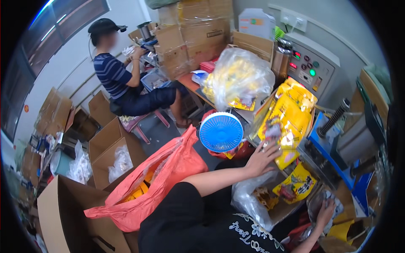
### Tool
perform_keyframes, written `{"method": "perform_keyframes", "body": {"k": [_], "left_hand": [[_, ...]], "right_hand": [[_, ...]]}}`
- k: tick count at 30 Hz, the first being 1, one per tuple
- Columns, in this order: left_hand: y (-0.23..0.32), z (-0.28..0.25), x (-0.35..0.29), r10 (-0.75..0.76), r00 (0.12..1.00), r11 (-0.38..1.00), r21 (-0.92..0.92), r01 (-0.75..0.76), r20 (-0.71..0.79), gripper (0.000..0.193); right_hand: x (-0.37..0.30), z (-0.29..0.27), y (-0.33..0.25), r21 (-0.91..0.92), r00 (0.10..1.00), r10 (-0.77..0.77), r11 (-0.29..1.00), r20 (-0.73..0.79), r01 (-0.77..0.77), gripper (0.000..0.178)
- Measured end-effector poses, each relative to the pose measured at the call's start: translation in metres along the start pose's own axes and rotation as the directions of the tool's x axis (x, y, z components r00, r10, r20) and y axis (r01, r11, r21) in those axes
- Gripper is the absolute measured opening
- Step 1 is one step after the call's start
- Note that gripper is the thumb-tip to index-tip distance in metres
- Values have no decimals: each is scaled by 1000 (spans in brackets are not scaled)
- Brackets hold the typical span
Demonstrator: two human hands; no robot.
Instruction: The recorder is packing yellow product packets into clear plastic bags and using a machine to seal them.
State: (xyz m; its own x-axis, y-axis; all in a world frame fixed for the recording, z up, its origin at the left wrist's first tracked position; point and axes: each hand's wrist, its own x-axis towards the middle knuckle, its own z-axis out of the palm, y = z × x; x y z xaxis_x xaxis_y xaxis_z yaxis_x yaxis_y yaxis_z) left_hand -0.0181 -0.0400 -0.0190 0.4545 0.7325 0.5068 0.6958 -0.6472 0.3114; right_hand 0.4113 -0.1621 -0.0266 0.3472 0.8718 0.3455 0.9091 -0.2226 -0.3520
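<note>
My left hand (263, 159) reaches across with its fingers stretched and apart, touching the lower end of a pile of glossy yellow pouches (291, 109). Below them, a loose yellow printed pouch (295, 184) lies tilted over a box lined with clear plastic (249, 202). At the lower right, my right hand (325, 214) has its fingers bent against a crumpled greyish, clear-looking bundle (317, 203). What lies under those fingers is partly hidden.
A blue round basket (221, 131) stands left of the pouches. A red plastic bag (168, 168) spreads over cardboard boxes (63, 211). A blue-framed press (331, 147) and a control box (310, 63) are to the right. Another person (116, 71) sits working at the far left.
</note>
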Motion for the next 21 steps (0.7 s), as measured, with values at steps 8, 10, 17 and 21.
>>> {"method": "perform_keyframes", "body": {"k": [8,10,17,21], "left_hand": [[7,-31,21,-200,932,961,-245,127,-303,12],[22,-37,20,-264,963,804,-563,191,-50,13],[83,6,-31,-318,888,553,-696,457,331,18],[95,20,-40,-107,940,437,-834,337,324,19]], "right_hand": [[-7,-25,4,606,951,202,735,232,-304,19],[-13,-26,-18,715,960,197,642,197,-278,17],[-28,-56,-159,812,960,-124,567,250,-138,18],[-38,-50,-190,804,887,-188,531,421,-269,16]]}}
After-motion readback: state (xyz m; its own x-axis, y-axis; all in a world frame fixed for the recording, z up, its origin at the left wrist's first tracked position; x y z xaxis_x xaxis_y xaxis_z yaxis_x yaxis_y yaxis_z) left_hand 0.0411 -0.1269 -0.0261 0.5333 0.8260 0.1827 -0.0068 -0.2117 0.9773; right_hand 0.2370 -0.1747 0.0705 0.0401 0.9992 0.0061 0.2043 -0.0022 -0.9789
